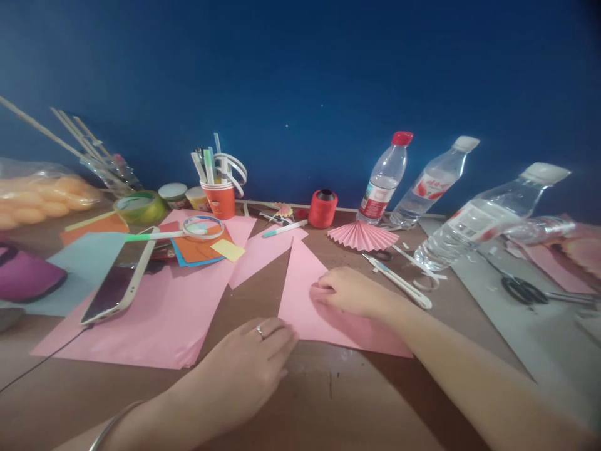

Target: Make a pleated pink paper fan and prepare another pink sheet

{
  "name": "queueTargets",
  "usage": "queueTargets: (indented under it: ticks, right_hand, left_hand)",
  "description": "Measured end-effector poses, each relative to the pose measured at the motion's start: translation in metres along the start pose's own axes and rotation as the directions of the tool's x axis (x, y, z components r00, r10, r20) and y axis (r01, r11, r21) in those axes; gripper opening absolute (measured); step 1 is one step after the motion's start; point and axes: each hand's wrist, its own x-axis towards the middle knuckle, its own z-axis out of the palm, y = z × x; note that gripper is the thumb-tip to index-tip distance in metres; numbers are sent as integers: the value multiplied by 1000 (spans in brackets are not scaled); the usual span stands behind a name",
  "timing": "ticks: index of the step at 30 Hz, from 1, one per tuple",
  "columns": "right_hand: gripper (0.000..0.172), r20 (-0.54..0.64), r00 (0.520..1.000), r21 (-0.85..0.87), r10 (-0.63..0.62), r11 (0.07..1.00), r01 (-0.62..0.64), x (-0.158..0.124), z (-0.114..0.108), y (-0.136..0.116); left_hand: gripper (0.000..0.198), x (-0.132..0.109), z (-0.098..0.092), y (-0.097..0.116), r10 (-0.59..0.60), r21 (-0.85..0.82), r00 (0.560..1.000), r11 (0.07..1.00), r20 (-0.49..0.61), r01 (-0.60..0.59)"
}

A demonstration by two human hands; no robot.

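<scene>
A pink paper sheet (299, 294) with a triangular outline, its tip pointing to the back, lies on the table in front of me. My right hand (350, 291) presses down on it with bent fingers, and the fingertips are partly hidden. At the sheet's lower left edge is my left hand (256, 357), wearing a ring. Its fingers reach out close together and nothing shows in them; whether they touch the paper I cannot tell. Behind my right hand lie a pleated pink paper fan (363, 237) and a white utility knife (402, 285).
Pink sheets (154, 326) and a phone (119, 282) lie to the left. A red paper cup (220, 200) of pens, a red thread spool (323, 210) and clear bottles (425, 181) stand along the back. Black-handled scissors (523, 290) rest on a grey mat (498, 313) at right.
</scene>
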Motion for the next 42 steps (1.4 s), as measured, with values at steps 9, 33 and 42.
queueTargets:
  ticks: [9,33,42]
  right_hand:
    - [28,35,999,-11,-18,1000,18,2,1,6]
    - [21,26,999,-106,-19,994,21,-3,-8,-3]
    - [23,50,999,-131,9,991,-2,-3,-11,-4]
  left_hand:
    - [24,-7,-3,-4,-128,140,992,982,-9,128]
    - [49,36,2,48,-154,76,977,987,147,144]
    - [53,52,-4,56,-76,99,977,993,200,57]
